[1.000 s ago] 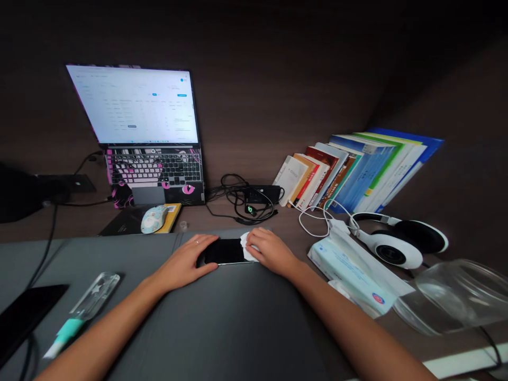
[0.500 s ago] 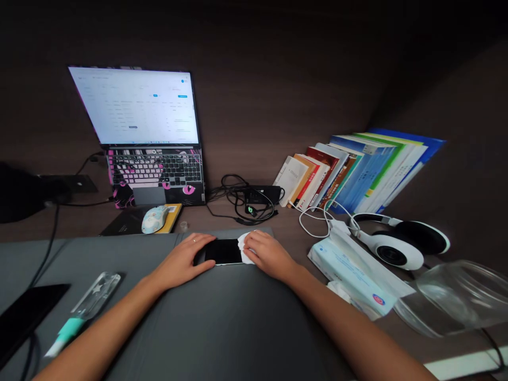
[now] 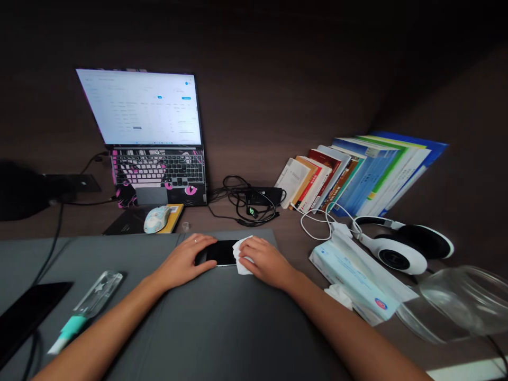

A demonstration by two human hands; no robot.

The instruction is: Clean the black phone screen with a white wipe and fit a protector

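A smartphone (image 3: 223, 253) with a dark screen lies face up on the grey desk mat (image 3: 222, 323). My left hand (image 3: 190, 259) grips its left end, thumb on the near edge and fingers along the far one. A crumpled white tissue (image 3: 242, 264) is pinched under my right hand (image 3: 262, 259), which presses it onto the phone's right part. The phone's right end is hidden beneath tissue and fingers.
Behind stand an open laptop (image 3: 159, 174), a mouse (image 3: 156, 219) on a book, and tangled cables (image 3: 254, 203). To the right are books (image 3: 337, 174), headphones (image 3: 397, 254), a tissue pack (image 3: 353, 275) and a clear jar (image 3: 468, 299). A clear-and-teal object (image 3: 87, 307) lies left.
My right hand has slid the tissue slightly left and nearer to me over the phone. My left hand keeps its grip. The whole view has shifted slightly.
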